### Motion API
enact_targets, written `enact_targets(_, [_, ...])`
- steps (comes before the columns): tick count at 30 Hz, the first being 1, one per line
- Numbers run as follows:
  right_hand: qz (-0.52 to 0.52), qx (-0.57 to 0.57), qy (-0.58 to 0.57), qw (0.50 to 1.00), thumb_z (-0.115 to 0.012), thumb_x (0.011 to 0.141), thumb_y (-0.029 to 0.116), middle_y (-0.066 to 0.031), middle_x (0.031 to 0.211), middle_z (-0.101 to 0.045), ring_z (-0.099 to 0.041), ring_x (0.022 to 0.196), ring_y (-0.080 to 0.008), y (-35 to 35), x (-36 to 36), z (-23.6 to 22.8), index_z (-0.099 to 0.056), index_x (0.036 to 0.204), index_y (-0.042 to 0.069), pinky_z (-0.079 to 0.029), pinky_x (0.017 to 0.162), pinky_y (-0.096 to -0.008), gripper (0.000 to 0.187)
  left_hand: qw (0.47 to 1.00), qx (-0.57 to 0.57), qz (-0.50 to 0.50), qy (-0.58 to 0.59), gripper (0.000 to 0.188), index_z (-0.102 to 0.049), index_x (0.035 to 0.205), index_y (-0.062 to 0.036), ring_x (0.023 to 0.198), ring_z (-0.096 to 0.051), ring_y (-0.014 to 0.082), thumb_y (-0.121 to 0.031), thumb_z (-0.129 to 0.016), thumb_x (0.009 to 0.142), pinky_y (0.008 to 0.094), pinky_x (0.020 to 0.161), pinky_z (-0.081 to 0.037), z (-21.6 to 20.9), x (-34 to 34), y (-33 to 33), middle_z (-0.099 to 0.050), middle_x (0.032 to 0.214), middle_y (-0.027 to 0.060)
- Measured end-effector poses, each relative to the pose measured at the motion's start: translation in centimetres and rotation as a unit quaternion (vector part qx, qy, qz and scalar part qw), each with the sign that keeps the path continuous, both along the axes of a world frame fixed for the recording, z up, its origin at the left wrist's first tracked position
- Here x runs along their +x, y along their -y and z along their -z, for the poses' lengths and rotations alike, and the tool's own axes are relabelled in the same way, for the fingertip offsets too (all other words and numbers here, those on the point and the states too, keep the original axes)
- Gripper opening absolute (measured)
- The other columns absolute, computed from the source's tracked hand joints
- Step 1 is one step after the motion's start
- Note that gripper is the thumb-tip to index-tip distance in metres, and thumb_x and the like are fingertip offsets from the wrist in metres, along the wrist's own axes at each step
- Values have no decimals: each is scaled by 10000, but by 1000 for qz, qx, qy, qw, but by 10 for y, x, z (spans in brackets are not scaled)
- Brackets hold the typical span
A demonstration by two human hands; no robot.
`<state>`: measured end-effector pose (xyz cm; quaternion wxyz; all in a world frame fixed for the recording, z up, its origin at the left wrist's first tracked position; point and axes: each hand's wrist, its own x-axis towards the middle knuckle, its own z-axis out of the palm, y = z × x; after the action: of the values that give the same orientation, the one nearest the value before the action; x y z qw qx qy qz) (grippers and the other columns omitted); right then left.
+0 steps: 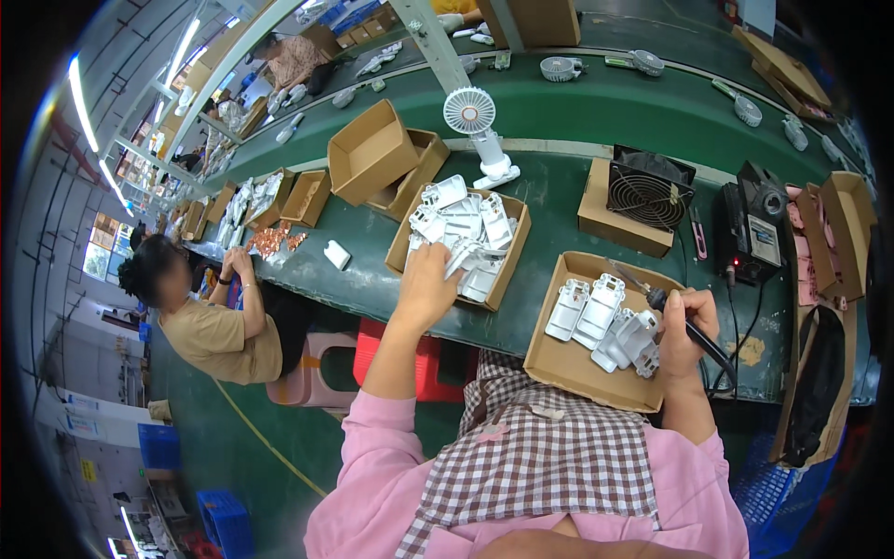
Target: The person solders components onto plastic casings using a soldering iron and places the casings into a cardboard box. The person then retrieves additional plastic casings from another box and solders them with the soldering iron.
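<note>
My left hand (428, 287) reaches into a cardboard box heaped with white plastic casings (463, 216). Its thumb and fingers close around one white plastic casing (457, 255) at the near side of the heap. In my right hand (687, 328) is a soldering iron (708, 343), gripped by its dark handle, with the metal tip pointing up and left. That tip is above a shallow cardboard tray (559, 365). Inside the tray lie several white casings (599, 309) with moulded details, next to my right hand.
A soldering station (752, 233) with a red light and a black fan (650, 193) stand at the right. A white handheld fan (477, 130) stands behind the casing box. Stacked cardboard boxes (372, 154) are left of it. A co-worker (209, 326) sits at the left; a green conveyor (559, 107) carries small fans.
</note>
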<state>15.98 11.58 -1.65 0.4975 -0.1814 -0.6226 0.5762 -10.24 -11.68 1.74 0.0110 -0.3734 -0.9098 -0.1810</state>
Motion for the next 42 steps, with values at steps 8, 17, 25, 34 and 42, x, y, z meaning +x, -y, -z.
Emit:
enact_targets(8, [-2,-4,-3,1000,-614,865,58,-8,658,-502,-430,530,-38,1,0,0,-462,770,56,-341,499,-189,179,993,-75,-10,-94,371,-466,975,30,889,-530,418,-177,-692,764,497,745,-440,29,12,-6,-524,971,239])
enact_targets(17, [0,-2,-13,1000,-614,861,47,-4,656,-493,-426,538,-39,0,0,0,-459,768,53,-338,503,-191,180,997,-34,37,-65,389,-481,1009,6,915,-524,410,-119,-719,727,480,761,-436,29,-4,0,-528,968,215])
enact_targets(25, [14,13,-7,1000,-610,862,44,-5,638,-490,-426,528,-42,-1,2,0,-460,772,51,-337,491,-195,176,896,-201,369,-142,341,-543,987,-10,1330,-316,348,12,-628,657,400,982,-414,-40,-60,-14,-429,1365,93])
enact_targets(34, [23,6,-5,1000,-599,868,41,-8,641,-490,-417,534,-41,0,1,0,-457,774,52,-340,507,-193,170,915,-200,338,-92,489,-488,1095,-19,1119,-481,335,88,-593,629,394,899,-441,-24,-65,11,-457,1227,153])
enact_targets(42, [18,-22,-3,1000,-597,867,43,-12,653,-498,-421,545,-41,1,3,-3,-455,778,55,-338,513,-190,168,955,-128,252,-91,459,-517,1048,-49,978,-487,372,96,-570,616,428,823,-453,-24,-66,34,-469,1036,161])
